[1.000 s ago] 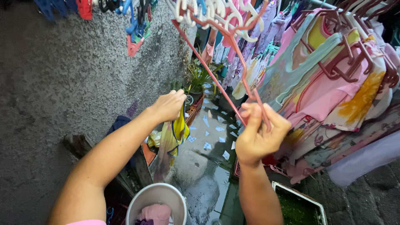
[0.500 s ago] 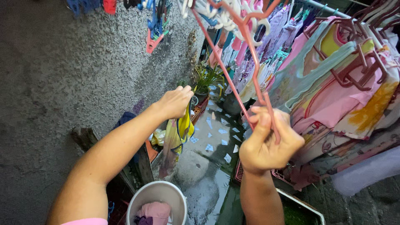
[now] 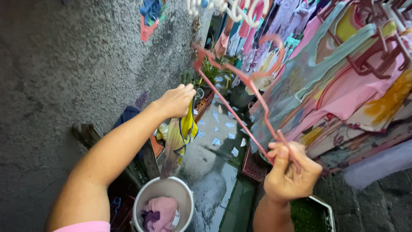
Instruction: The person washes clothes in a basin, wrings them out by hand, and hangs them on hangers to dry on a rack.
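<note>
Head view. Left hand (image 3: 177,101) grips a yellow garment (image 3: 180,135) at 9 o'clock, above the white bucket (image 3: 165,202); right hand (image 3: 289,174) clasps a pink hanger (image 3: 240,79) at 5 o'clock. Garment not yet on hanger; more laundry remains in bucket.

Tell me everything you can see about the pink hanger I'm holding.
The hanger is thin, pink and looks like plastic, with a curved hook at its top. It is held up tilted, free of the rail, its hook pointing toward the hanging clothes. The right hand pinches its lower end in a closed grip. Nothing hangs on it; the left hand holds a yellow garment apart from it.
</note>
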